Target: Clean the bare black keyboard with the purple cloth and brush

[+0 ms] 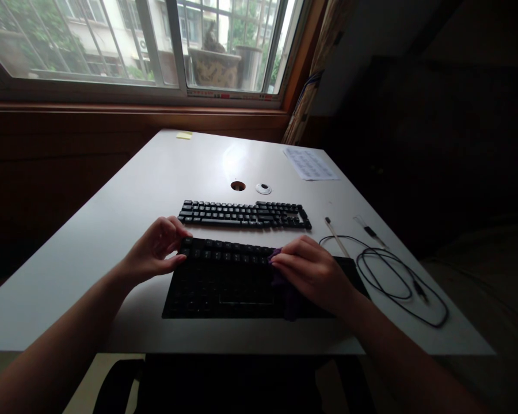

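Note:
A black keyboard (242, 293) lies near the front of the white table, with keycaps on its top two rows and a bare, dark lower part. At its upper left corner, my left hand (157, 247) grips the edge between thumb and fingers. My right hand (313, 267) pinches a dark purple cloth (280, 277) against the right part of the capped rows. The cloth's lower end hangs over the keyboard. Behind lies a block of loose black keycaps (228, 214), set out in keyboard order. My right hand and forearm hide part of the keyboard's right side.
On the white table (112, 190), right side, are a coiled black cable (408, 296), a thin brush (336, 236) and a small wire tool (371, 232). Printed paper (309, 164), a yellow note (184, 135), a round cable hole (238, 186) and its white cover (263, 188) are farther back.

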`<state>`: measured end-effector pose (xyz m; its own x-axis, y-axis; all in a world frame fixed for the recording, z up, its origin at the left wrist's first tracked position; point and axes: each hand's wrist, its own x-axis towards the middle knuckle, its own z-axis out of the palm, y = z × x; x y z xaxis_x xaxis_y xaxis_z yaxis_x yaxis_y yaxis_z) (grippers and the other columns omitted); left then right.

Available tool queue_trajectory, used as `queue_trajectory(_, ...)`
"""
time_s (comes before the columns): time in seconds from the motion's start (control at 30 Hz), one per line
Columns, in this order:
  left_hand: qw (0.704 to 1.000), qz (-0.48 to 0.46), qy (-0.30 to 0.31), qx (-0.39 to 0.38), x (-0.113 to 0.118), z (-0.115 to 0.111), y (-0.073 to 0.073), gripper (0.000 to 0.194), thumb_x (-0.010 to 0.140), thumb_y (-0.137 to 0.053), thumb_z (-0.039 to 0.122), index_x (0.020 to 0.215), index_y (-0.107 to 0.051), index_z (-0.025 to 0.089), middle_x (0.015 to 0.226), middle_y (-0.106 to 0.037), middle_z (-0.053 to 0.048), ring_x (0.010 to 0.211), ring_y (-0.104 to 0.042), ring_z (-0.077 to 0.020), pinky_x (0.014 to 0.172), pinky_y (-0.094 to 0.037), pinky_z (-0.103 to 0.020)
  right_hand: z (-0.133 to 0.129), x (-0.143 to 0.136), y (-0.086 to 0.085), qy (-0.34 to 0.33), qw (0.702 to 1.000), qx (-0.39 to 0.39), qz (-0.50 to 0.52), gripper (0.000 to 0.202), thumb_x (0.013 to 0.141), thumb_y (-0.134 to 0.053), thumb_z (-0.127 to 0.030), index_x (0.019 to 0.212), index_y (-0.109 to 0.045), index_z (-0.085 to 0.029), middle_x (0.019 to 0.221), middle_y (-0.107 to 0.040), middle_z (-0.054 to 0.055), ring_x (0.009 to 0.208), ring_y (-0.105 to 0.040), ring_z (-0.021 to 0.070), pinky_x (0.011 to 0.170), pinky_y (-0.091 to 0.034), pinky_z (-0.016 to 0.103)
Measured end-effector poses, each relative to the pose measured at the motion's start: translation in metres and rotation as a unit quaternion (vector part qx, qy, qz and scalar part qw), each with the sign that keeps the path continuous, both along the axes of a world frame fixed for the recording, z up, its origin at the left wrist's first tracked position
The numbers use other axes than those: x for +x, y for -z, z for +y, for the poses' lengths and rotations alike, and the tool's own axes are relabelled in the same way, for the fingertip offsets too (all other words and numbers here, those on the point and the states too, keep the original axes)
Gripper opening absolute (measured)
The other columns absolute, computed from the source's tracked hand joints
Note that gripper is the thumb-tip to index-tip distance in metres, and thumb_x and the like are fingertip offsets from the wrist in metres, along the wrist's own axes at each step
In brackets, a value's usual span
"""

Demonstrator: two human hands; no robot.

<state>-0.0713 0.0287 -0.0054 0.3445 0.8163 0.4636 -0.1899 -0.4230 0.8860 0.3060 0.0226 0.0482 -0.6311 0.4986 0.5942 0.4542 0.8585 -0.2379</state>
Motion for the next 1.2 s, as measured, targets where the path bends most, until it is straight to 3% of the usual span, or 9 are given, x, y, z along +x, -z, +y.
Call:
queue_trajectory(0.37, 0.999, 0.049, -0.010, -0.014, -0.012, 0.003, 0.007, 0.034, 0.084, -0.077, 0.006, 0.098, -0.050, 0.021, 0.110, -0.059, -0.006, 0.094, -0.061, -0.0146, 0.073, -0.052, -0.020, -0.007, 0.035, 0.002, 0.151, 0.985, 0.044, 0.076, 0.021, 0.090, -0.073, -0.015, 0.107, -0.075, -0.027, 0.094, -0.069, 0.002, 0.085, -0.066, 0.0179, 0.078, -0.055, 0.034)
queue_trajectory(0.57, 0.996, 0.079, -0.022, -0.022, -0.018, 0.004, 0.007, 0.032, 0.085, -0.077, 0.007, 0.099, -0.052, 0.020, 0.112, -0.059, -0.007, 0.093, -0.060, -0.0142, 0.072, -0.051, -0.020, -0.007, 0.064, -0.009, 0.315, 0.934, 0.059, 0.155, 0.007, 0.092, -0.072, -0.030, 0.096, -0.077, -0.026, 0.092, -0.071, 0.003, 0.085, -0.068, 0.0218, 0.080, -0.054, 0.039)
queue_trajectory(0.77, 0.995, 0.099, -0.024, -0.010, -0.017, 0.005, 0.001, 0.028, 0.087, -0.075, 0.008, 0.097, -0.052, 0.020, 0.114, -0.061, -0.007, 0.078, -0.056, -0.0091, 0.066, -0.049, -0.019, -0.002, 0.085, -0.015, 0.394, 0.885, 0.060, 0.240, 0.016, 0.092, -0.071, -0.040, 0.094, -0.078, -0.026, 0.094, -0.072, 0.006, 0.090, -0.068, 0.0266, 0.085, -0.054, 0.046)
queue_trajectory(0.9, 0.992, 0.122, -0.037, -0.010, -0.022, 0.006, 0.001, 0.025, 0.088, -0.076, 0.010, 0.092, -0.053, 0.019, 0.114, -0.063, -0.009, 0.081, -0.058, -0.0112, 0.067, -0.050, -0.021, 0.006, 0.101, 0.001, 0.419, 0.870, 0.024, 0.258, 0.018, 0.090, -0.071, -0.043, 0.094, -0.078, -0.027, 0.095, -0.072, 0.005, 0.094, -0.069, 0.0272, 0.090, -0.054, 0.046)
queue_trajectory(1.03, 0.985, 0.164, -0.045, -0.022, -0.031, 0.007, 0.002, 0.022, 0.089, -0.075, 0.014, 0.088, -0.054, 0.018, 0.115, -0.064, -0.012, 0.096, -0.061, -0.0169, 0.073, -0.052, -0.025, 0.009, 0.114, 0.026, 0.434, 0.855, -0.080, 0.274, 0.023, 0.089, -0.070, -0.047, 0.095, -0.077, -0.026, 0.094, -0.073, 0.003, 0.092, -0.070, 0.0258, 0.086, -0.055, 0.044)
queue_trajectory(1.2, 0.975, 0.210, -0.067, -0.021, -0.038, 0.007, 0.001, 0.022, 0.088, -0.078, 0.018, 0.086, -0.056, 0.017, 0.117, -0.067, -0.013, 0.099, -0.064, -0.0191, 0.074, -0.054, -0.025, 0.004, 0.107, 0.037, 0.406, 0.878, -0.098, 0.233, 0.025, 0.091, -0.068, -0.048, 0.093, -0.075, -0.025, 0.094, -0.073, 0.003, 0.091, -0.068, 0.0235, 0.086, -0.053, 0.041)
